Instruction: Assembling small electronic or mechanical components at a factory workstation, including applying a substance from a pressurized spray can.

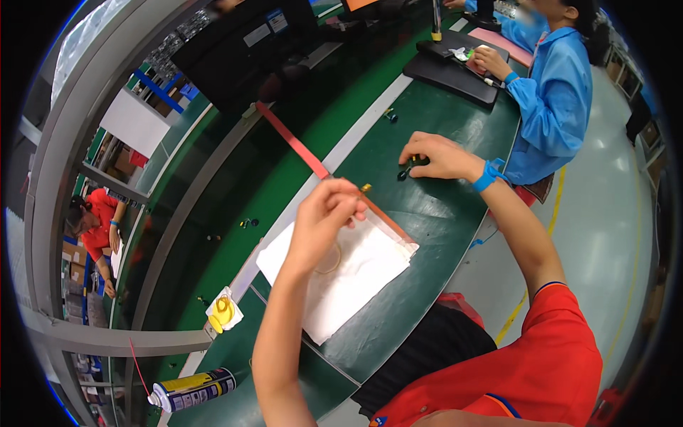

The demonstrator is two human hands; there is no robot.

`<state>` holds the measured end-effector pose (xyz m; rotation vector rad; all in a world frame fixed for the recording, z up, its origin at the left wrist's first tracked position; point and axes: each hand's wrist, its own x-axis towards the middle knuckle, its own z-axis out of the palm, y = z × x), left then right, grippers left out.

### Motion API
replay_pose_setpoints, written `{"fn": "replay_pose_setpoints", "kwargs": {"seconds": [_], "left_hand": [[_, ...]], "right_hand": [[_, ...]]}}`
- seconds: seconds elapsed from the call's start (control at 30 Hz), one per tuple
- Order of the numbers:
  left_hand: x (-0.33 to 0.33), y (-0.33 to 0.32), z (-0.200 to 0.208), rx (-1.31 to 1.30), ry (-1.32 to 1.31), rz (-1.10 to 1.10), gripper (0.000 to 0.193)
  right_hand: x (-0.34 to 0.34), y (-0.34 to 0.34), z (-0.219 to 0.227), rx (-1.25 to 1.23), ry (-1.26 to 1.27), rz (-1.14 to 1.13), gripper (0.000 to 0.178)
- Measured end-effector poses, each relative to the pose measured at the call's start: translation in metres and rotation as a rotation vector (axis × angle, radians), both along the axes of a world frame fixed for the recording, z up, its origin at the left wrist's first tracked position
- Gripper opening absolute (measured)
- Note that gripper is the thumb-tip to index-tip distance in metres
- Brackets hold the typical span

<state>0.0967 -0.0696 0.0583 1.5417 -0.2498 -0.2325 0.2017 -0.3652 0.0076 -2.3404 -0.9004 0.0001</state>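
Observation:
My left hand (326, 217) is over a white sheet (348, 292), its fingers closed in a pinch. A small brass-coloured part (366, 189) sticks out beside its fingertips. Farther right, my right hand (442, 158) is low over the green bench, fingers curled in around a small dark part (404, 174) with a bit of yellow; the fingers partly hide it. A flat red-orange strip (292, 139) runs from the far frame, behind my left hand, to the edge of the sheet. A thin yellowish ring (329, 260) lies on the sheet beneath my left wrist.
Several small dark-and-brass parts (390, 115) lie scattered along the bench. A spray can (192, 390) with a red straw lies at lower left, near a yellow coil (222, 313). Grey metal posts (135, 341) border the left. A co-worker in blue (555, 92) works at right.

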Motion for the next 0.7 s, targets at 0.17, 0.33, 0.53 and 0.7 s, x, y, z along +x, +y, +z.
{"fn": "replay_pose_setpoints", "kwargs": {"seconds": [0.17,0.33,0.53,0.7], "left_hand": [[-0.046,0.049,0.003,-0.095,0.217,0.14,0.02],[-0.071,0.065,-0.011,-0.052,0.218,0.244,0.022],[-0.079,0.073,-0.023,0.146,0.055,0.346,0.016],[-0.08,0.083,-0.033,0.302,-0.045,0.365,0.014]], "right_hand": [[-0.008,0.005,-0.015,0.042,-0.07,-0.066,0.01],[-0.035,0.043,-0.013,0.377,0.056,-0.199,0.008],[-0.079,0.128,0.013,0.914,1.01,0.075,0.021],[-0.09,0.153,0.021,0.905,1.197,0.216,0.031]]}}
